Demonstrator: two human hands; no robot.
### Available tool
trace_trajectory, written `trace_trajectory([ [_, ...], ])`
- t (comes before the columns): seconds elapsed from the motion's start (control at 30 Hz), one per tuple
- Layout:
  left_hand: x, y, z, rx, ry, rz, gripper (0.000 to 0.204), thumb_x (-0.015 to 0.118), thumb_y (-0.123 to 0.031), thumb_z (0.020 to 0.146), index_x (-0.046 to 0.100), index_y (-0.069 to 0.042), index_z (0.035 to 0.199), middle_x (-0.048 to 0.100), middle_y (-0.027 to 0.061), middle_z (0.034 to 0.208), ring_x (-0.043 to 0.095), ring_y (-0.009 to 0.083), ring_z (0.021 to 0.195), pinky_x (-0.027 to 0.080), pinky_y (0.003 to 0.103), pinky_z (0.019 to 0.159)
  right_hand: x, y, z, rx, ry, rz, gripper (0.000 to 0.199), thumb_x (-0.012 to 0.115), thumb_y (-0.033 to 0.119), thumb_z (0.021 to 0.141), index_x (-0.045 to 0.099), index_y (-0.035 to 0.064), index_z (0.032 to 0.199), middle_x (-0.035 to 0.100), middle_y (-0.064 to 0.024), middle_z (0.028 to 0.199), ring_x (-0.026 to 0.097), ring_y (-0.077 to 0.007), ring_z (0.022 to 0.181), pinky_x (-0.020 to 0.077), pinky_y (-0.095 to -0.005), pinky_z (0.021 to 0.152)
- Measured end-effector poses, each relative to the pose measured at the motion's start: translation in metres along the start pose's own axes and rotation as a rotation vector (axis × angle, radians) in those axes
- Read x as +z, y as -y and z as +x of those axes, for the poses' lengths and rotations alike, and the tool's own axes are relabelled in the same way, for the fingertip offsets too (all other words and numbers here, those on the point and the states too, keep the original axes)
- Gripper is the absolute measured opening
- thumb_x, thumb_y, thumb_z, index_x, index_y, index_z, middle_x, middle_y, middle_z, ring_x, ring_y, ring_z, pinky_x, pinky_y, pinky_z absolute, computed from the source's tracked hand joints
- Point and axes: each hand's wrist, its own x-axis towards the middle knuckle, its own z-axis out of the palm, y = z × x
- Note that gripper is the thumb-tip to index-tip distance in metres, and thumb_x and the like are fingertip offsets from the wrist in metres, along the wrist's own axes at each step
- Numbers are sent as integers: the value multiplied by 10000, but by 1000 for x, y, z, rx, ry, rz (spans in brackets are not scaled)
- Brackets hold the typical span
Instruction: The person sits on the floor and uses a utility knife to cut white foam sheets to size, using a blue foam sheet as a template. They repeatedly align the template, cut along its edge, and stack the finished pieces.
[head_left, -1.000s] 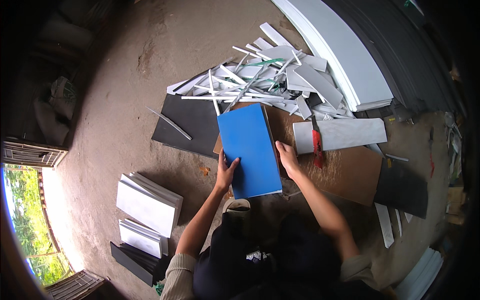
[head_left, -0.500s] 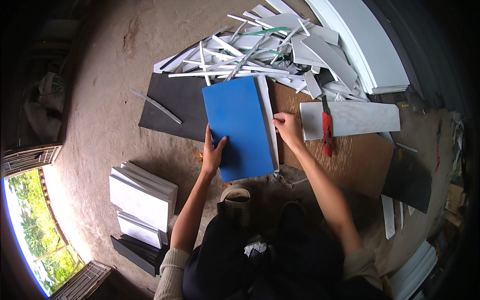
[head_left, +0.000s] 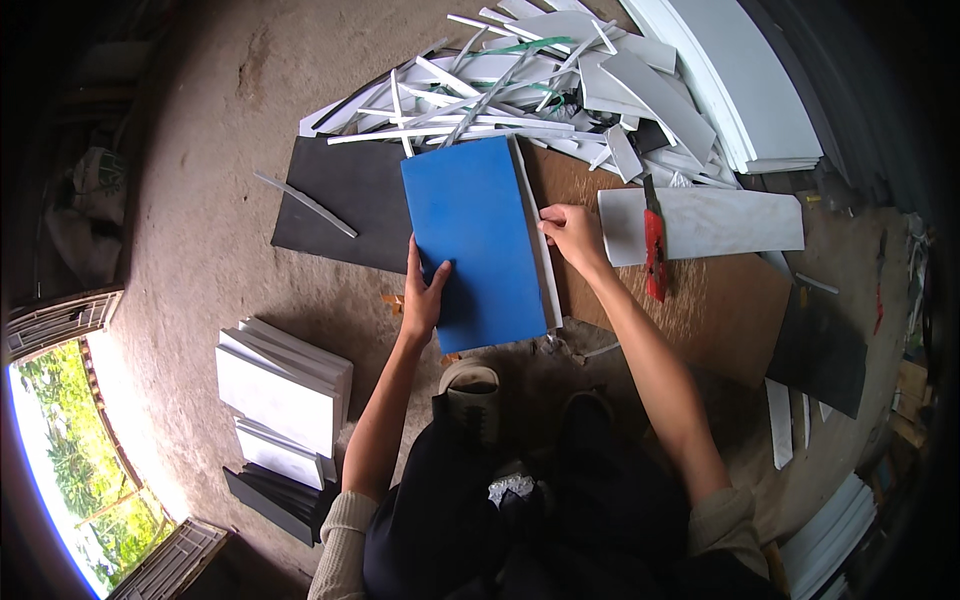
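A blue rectangular board (head_left: 475,240) is held up in front of me, with a white sheet (head_left: 537,235) behind it showing along its right side. My left hand (head_left: 424,293) grips the blue board by its lower left edge, thumb on the front face. My right hand (head_left: 572,236) is closed at the white sheet's right edge, fingertips pinched on it. A red utility knife (head_left: 655,250) with its dark blade pointing away lies on a white board piece (head_left: 730,222) to the right of that hand. Under these is a scratched brown board (head_left: 700,310).
A heap of white offcut strips (head_left: 480,90) lies beyond the boards. A black sheet (head_left: 335,210) with a loose grey strip is at left. Stacked white panels (head_left: 285,390) and black panels (head_left: 270,505) sit near left. Long white boards (head_left: 740,80) are piled far right.
The blue board and white sheet have tilted slightly, narrowing the white strip visible beside the blue. Both hands keep their hold. The whole view has shifted a little.
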Motion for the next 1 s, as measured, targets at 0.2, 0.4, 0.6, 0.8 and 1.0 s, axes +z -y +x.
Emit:
trace_trajectory([
  [0.2, -3, 7, 1, -30, -32, 44, 659, 527, -120, 854, 116, -34, 1363, 249, 175, 1362, 309, 225, 1215, 284, 321, 987, 1, 7, -1, 12, 23, -41, 201, 618, 47, 732, 602, -40, 913, 647, -128, 780, 619, -165, 586, 494, -257, 539],
  [0.4, 1, 10, 2, -19, -77, 146, 647, 511, -101, 861, 107, -21, 1360, 291, 169, 1329, 351, 200, 1174, 313, 297, 962, -1, 14, 0, 30, 43, -79, 200, 634, 51, 717, 602, -31, 896, 646, -117, 756, 612, -150, 559, 487, -247, 527],
  [0.6, 5, -1, 1, -104, -57, -2, 655, 535, -111, 846, 137, -49, 1363, 261, 153, 1355, 318, 205, 1206, 300, 301, 972, -4, 8, 5, 34, 59, 36, 162, 641, 24, 695, 614, -50, 836, 645, -107, 725, 603, -123, 551, 482, -223, 496],
  [0.8, 6, 4, 1, -84, -76, 23, 650, 537, -103, 841, 151, -48, 1360, 268, 145, 1353, 301, 215, 1219, 271, 306, 986, -3, 6, 5, 59, 45, 97, 157, 643, 17, 693, 620, -48, 834, 645, -104, 729, 605, -127, 548, 487, -225, 499],
  [1.0, 5, 13, 2, -78, -97, 50, 647, 551, -121, 835, 174, -45, 1355, 275, 135, 1351, 270, 221, 1235, 233, 311, 1003, -4, 8, 4, 57, 44, 92, 170, 648, 22, 690, 620, -49, 841, 644, -111, 722, 609, -134, 547, 487, -227, 504],
])
